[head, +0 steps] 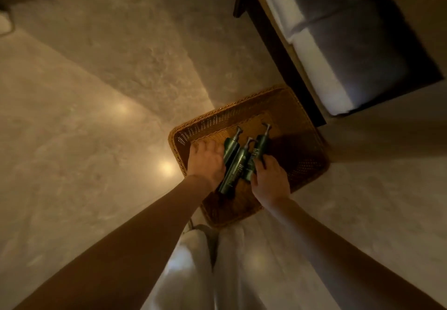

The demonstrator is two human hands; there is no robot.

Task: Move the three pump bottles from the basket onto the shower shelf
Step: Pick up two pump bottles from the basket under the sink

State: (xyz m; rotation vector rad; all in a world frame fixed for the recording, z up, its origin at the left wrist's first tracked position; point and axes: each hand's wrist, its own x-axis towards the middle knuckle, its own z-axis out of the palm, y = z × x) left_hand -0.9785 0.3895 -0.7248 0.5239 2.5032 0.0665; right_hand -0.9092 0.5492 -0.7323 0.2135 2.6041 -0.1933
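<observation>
Three dark green pump bottles lie side by side in a shallow wicker basket (302,140) on the floor. The left bottle (231,146) touches my left hand (206,162), which rests against its side with fingers spread. The middle bottle (235,168) lies between my hands. My right hand (271,180) has its fingers on the lower part of the right bottle (260,149). Whether either hand has closed a grip is unclear. No shower shelf is in view.
The basket sits on a glossy beige tiled floor (96,140). Behind it to the right stands a dark wooden unit (290,68) with folded white towels (326,51) on a low shelf. My legs in light trousers (217,261) are just in front of the basket.
</observation>
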